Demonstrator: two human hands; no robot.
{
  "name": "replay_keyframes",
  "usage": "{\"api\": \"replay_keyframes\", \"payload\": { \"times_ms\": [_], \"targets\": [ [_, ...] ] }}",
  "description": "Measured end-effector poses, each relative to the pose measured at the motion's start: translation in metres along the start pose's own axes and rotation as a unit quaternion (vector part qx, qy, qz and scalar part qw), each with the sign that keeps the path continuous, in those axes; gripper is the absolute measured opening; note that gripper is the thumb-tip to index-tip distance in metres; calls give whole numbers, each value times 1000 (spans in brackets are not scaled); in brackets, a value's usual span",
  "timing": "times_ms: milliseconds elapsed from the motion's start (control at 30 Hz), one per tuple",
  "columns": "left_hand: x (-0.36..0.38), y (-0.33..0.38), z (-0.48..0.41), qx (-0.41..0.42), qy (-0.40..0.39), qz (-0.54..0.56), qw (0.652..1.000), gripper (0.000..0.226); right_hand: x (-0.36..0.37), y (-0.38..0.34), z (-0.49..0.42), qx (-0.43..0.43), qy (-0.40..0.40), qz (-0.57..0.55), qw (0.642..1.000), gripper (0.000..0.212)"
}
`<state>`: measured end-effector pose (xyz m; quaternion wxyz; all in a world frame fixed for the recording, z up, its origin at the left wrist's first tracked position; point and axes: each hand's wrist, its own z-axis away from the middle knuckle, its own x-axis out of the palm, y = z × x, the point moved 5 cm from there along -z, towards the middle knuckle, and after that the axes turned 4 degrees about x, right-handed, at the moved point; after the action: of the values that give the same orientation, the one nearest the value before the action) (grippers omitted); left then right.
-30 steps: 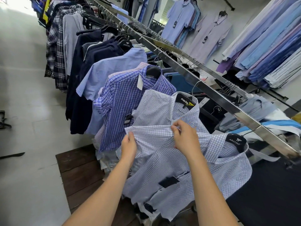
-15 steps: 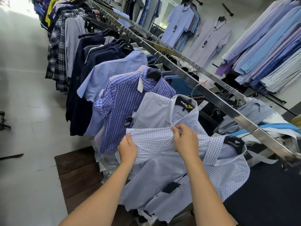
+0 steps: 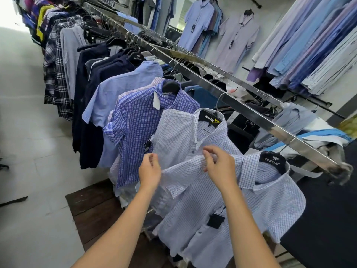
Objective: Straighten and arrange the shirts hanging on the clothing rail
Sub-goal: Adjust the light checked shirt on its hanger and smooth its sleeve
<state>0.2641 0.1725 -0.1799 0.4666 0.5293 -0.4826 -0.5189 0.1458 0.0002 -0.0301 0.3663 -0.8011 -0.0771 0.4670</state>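
Note:
A long steel clothing rail [image 3: 228, 97] runs from the far left to the near right, hung with shirts. Nearest to me hangs a white-and-blue checked shirt [image 3: 257, 206] on a black hanger [image 3: 272, 161]. My left hand [image 3: 149, 170] grips the end of its short sleeve, fingers curled. At the shoulder seam, my right hand [image 3: 219, 165] pinches the same shirt's fabric. Behind it hang a paler checked shirt [image 3: 177, 136], a blue plaid shirt [image 3: 139, 128], a plain light-blue shirt [image 3: 123, 88] and dark navy garments [image 3: 92, 97].
A dark wooden platform [image 3: 92, 207] lies on the pale floor below the shirts. More shirts hang on the right wall [image 3: 313, 55] and back wall [image 3: 237, 37]. Loose clothes are piled past the rail's near end [image 3: 301, 122]. A dark surface [image 3: 328, 225] sits at the lower right.
The near shirt's sleeve, held up spread flat before, is now drawn out into a ridge between my hands. Both hands have shifted slightly apart.

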Motion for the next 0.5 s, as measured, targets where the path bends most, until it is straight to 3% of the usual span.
{"api": "replay_keyframes", "payload": {
  "times_ms": [100,233,500],
  "targets": [
    [5,23,5,56,2,-13,998,26,-13,12,7,15,30,-30,999,16],
    [24,75,22,199,-18,-41,979,23,-42,34,20,55,96,-45,993,15],
    [104,142,79,331,-158,8,930,28,-113,115,51,152,202,-66,965,17]
  ]
}}
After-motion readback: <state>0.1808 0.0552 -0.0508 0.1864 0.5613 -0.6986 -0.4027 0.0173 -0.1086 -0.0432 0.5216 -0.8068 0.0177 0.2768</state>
